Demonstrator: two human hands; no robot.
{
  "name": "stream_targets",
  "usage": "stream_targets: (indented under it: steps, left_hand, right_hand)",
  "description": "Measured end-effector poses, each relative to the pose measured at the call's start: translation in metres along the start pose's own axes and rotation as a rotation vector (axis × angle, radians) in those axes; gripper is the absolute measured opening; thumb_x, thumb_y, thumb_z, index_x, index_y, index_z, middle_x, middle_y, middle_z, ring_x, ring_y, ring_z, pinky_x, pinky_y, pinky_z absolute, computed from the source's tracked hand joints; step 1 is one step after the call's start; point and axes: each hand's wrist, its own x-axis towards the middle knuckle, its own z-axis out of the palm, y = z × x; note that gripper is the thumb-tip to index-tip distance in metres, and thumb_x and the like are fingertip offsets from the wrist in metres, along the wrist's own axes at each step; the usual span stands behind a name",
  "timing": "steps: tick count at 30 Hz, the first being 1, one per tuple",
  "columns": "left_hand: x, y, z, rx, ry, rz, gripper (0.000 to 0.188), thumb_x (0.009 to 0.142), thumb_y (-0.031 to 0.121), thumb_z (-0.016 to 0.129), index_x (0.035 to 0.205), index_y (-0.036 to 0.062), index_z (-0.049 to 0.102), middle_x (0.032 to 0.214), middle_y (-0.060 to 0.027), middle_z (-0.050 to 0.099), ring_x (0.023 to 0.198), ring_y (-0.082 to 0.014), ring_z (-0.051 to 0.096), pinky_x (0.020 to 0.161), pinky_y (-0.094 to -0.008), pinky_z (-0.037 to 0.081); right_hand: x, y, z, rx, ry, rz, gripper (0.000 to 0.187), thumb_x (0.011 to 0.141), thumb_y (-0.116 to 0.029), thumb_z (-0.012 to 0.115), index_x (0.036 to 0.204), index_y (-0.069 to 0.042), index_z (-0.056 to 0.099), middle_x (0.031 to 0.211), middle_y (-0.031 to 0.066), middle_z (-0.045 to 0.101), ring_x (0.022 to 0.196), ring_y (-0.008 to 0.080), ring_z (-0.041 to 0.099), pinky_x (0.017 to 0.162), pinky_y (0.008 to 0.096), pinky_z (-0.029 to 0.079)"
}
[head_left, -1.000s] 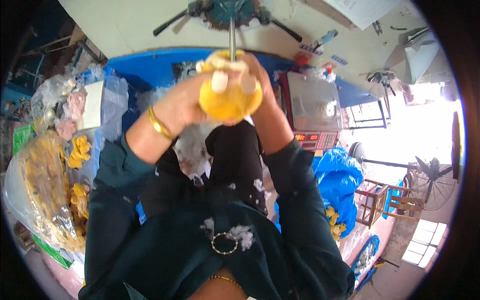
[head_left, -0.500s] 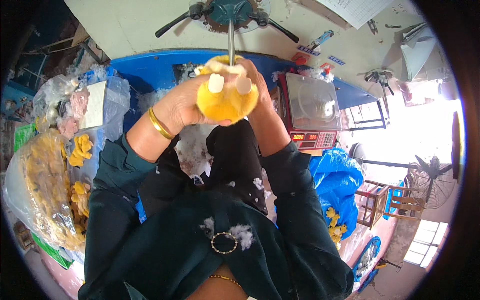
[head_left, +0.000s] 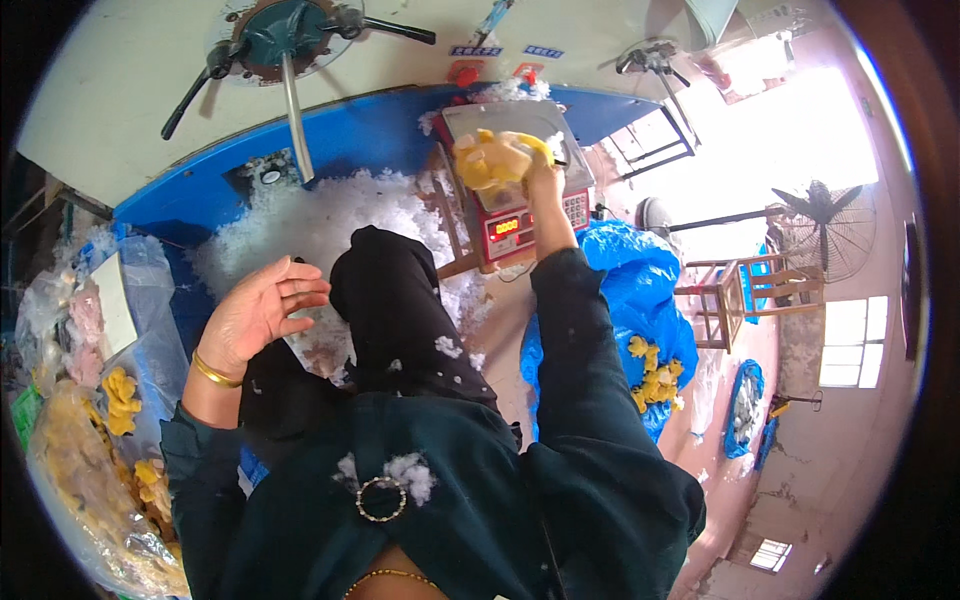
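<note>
My right hand [head_left: 545, 185] reaches out over the red digital scale [head_left: 500, 238] and grips a yellow plush toy [head_left: 486, 162] with pale parts. The toy is over the scale's metal pan [head_left: 550, 118]; I cannot tell whether it rests on the pan. My left hand [head_left: 262, 312], with a gold bangle at the wrist, is raised above my left thigh. Its palm is turned up, its fingers are loosely bent and apart, and nothing is in it. Ahead, a metal tube [head_left: 297, 135] sticks out from the filling machine's hub [head_left: 284, 35], with nothing on its end.
White stuffing [head_left: 320, 212] lies in the blue trough [head_left: 375, 130]. At the left stands a clear bag of yellow plush pieces [head_left: 90, 490]. A blue sack [head_left: 610, 290] holding yellow toys [head_left: 657, 377] is at the right, near wooden chairs [head_left: 728, 295] and a standing fan [head_left: 825, 230].
The plush toy has come off the metal tube and moved right to the scale in my right hand. My left hand has let go of it and drawn back to the left. The view has shifted right.
</note>
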Motion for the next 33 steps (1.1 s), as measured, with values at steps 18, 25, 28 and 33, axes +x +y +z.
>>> stream_targets:
  steps: [18,25,28,33]
  left_hand:
    - [-0.003,-0.049,-0.022,-0.086,0.232,0.003,0.028,0.097,0.028,0.051,0.106,0.0035,0.062,0.096,-0.0084,0.067,0.085,-0.0153,0.065,0.068,-0.0267,0.056]
    - [-0.014,-0.068,-0.032,-0.115,0.193,0.048,0.027,0.096,0.028,0.052,0.108,0.0061,0.062,0.097,-0.006,0.068,0.086,-0.0137,0.065,0.068,-0.0255,0.056]
    - [-0.022,-0.077,-0.043,-0.08,0.257,0.06,0.022,0.096,0.027,0.053,0.101,0.0088,0.062,0.092,-0.0035,0.066,0.084,-0.0132,0.064,0.07,-0.027,0.053]
    - [-0.061,-0.079,-0.111,-0.001,0.638,0.322,0.021,0.092,0.025,0.061,0.097,0.0039,0.06,0.088,-0.0084,0.065,0.078,-0.016,0.064,0.068,-0.0286,0.054]
  right_hand:
    - [-0.025,-0.028,-0.082,-0.677,0.055,-0.674,0.058,0.071,-0.012,0.07,0.125,-0.007,0.05,0.121,0.0188,0.055,0.111,0.0388,0.053,0.095,0.0436,0.042]
    - [-0.013,-0.021,-0.035,-0.749,-0.534,-0.574,0.044,0.073,-0.025,0.073,0.11,-0.004,0.062,0.095,0.0179,0.067,0.088,0.0298,0.066,0.077,0.039,0.05]
    - [-0.052,-0.025,-0.027,-0.768,-0.682,-0.379,0.044,0.076,-0.033,0.071,0.111,-0.008,0.063,0.091,0.0166,0.067,0.073,0.0283,0.066,0.067,0.0372,0.05]
    - [-0.056,0.006,-0.094,-0.792,-0.713,-0.354,0.039,0.079,-0.029,0.068,0.111,-0.007,0.062,0.092,0.0134,0.066,0.074,0.0251,0.065,0.065,0.0347,0.05]
